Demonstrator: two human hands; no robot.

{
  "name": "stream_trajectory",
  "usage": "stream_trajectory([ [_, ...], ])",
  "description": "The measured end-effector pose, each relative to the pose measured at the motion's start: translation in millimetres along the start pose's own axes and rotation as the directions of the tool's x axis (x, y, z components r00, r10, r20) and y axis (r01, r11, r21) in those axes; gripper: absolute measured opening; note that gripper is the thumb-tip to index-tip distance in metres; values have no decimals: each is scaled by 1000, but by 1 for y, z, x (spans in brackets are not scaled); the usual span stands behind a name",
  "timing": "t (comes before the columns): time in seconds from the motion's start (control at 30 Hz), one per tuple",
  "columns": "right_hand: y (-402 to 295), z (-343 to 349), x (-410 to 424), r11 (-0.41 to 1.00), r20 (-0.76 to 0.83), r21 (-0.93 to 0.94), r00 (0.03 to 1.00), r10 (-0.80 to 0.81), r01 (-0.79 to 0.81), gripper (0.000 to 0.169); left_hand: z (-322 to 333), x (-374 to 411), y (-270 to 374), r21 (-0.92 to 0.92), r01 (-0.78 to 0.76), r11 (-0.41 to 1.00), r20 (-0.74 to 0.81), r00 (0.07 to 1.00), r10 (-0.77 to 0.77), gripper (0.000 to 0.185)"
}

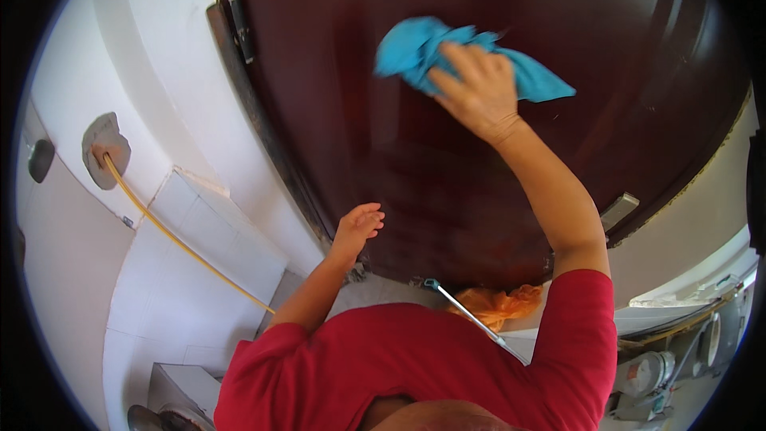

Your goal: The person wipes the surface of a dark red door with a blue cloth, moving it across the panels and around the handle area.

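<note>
A dark reddish-brown door (443,173) fills the middle of the head view. Against its upper part, my right hand (479,87) presses a crumpled blue cloth (413,48), which sticks out on both sides of the fingers; hand and cloth are slightly blurred. My left hand (361,224) hangs lower left before the door, its fingers loosely curled and nothing seen in it. A black hinge (241,30) sits at the door's left edge, and a metal door handle (619,211) is at the lower right, partly behind my right arm.
A pole with a teal end (473,317) and an orange plastic bag (502,308) are near the door's foot. At left, a yellow hose or cable (179,242) runs from the white wall (161,60). Buckets (646,374) and other items stand at the lower right.
</note>
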State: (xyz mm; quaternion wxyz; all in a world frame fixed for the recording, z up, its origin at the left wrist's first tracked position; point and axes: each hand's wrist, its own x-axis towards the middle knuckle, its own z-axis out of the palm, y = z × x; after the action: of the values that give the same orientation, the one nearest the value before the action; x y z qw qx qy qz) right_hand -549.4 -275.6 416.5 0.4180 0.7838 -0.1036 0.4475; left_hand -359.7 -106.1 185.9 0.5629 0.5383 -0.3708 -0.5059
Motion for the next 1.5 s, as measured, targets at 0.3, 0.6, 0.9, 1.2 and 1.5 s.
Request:
stream_trajectory([
  [0.3, 14, 15, 115, 992, -265, -111, 964, 22, -53, 16, -75, -32, -62, 21, 61, 998, -36, 998, -60, 35],
  [0.6, -84, 103, 114, 988, -1, 101, 993, -115, 115, 17, -112, -52, -112, 191, 37, 981, -15, 999, -34, 35],
  [0.9, -116, 134, 142, 935, 31, 158, 945, -326, 318, 14, -191, -93, -165, 84, 96, 992, -214, 974, -76, 32],
  [1.2, -134, 135, 177, 998, -64, -52, 997, -44, 41, 41, -204, -122, -183, 104, 216, 971, -230, 955, -188, 33],
  [1.5, -184, 161, 3, 825, 234, 447, 845, -481, 346, 17, -205, -118, -177, 170, 286, 943, -285, 930, -231, 34],
])
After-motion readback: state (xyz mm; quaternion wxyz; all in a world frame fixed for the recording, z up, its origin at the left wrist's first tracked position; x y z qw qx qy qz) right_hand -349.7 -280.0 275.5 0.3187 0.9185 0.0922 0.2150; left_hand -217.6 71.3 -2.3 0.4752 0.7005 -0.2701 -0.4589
